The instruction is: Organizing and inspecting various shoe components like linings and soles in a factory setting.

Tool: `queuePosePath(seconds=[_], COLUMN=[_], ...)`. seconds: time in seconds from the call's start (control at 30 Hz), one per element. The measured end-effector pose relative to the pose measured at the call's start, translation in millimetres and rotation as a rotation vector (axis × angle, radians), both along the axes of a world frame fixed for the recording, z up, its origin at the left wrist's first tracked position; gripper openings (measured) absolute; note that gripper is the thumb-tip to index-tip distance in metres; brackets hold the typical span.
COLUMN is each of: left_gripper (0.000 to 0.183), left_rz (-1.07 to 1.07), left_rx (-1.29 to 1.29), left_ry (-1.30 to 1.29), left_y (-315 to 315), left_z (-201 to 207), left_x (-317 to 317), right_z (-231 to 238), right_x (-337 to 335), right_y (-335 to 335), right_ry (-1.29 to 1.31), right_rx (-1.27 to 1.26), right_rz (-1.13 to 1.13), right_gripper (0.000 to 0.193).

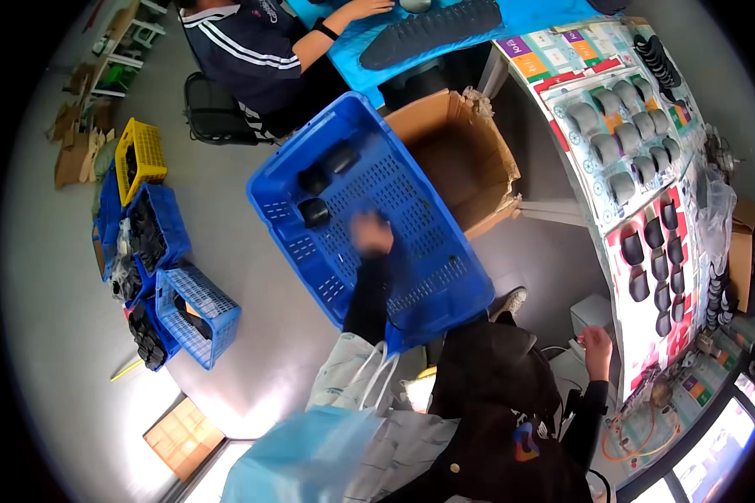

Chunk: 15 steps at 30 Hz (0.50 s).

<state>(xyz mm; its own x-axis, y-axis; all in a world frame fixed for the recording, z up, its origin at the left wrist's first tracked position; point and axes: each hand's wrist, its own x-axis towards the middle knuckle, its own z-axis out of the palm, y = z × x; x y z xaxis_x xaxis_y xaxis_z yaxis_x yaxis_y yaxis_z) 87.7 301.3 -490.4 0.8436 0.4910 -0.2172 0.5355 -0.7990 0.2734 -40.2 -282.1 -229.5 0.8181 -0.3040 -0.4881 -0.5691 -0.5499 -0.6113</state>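
Note:
My left hand (pixel 372 233), smeared by motion, is over the inside of a large blue plastic crate (pixel 470 281); its fingers cannot be made out. Beside it, toward the crate's far left, lie several small black curved pieces: one (pixel 314 212) close to the hand, another (pixel 314 179) and a third (pixel 341 157) farther up. My right hand (pixel 596 350) is low at the right, by the worktable's near edge, with fingers curled together; whatever they hold, if anything, is too small to name.
An open cardboard box (pixel 453 142) adjoins the crate. Rows of grey cups (pixel 621 134) and black pieces (pixel 658 260) cover the right worktable (pixel 596 210). A seated person (pixel 252 59) works at a blue-covered table (pixel 352 63). Blue crates (pixel 201 310) and a yellow crate (pixel 143 155) stand left.

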Motion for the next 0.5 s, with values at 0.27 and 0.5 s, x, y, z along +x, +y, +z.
queuePosePath(seconds=[0.27, 0.5], left_gripper=[0.070, 0.040], left_rz=[0.274, 0.516], left_rx=[-0.048, -0.314], left_ry=[0.170, -0.154], left_y=[-95, -42], left_z=[33, -13], left_x=[-55, -88], right_z=[0, -6], right_x=[5, 4], right_y=[14, 11], right_ry=[0.003, -0.008], right_rx=[0.011, 0.104], right_rz=[0.119, 0.243], right_gripper=[0.015, 0.015])
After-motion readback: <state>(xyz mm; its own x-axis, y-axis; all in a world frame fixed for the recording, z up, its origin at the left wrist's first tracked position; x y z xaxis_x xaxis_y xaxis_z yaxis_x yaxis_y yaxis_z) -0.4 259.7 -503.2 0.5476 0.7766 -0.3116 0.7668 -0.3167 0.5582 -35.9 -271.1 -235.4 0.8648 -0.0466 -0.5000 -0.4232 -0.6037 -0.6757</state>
